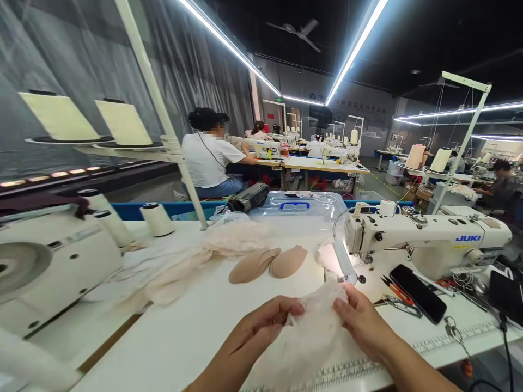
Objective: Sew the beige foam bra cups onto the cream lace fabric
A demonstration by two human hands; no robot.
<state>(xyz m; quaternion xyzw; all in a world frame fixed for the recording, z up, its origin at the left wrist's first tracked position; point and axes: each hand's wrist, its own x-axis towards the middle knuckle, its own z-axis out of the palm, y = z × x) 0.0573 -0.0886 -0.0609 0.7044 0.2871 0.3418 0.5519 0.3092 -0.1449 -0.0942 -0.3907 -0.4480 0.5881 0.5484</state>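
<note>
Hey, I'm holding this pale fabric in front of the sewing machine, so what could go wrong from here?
The thin pale fabric, bunched between the left hand and right hand, might crease or stretch. The right hand appears close to the stitching end of the sewing machine, so it could get hurt if the machine ran. Loose cloth might also snag on the orange-handled tool lying to the right.

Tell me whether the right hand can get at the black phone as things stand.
Probably yes: the right hand has the black phone to its right, with just low-lying small tools between. It would likely first have to release the pale fabric.
</note>
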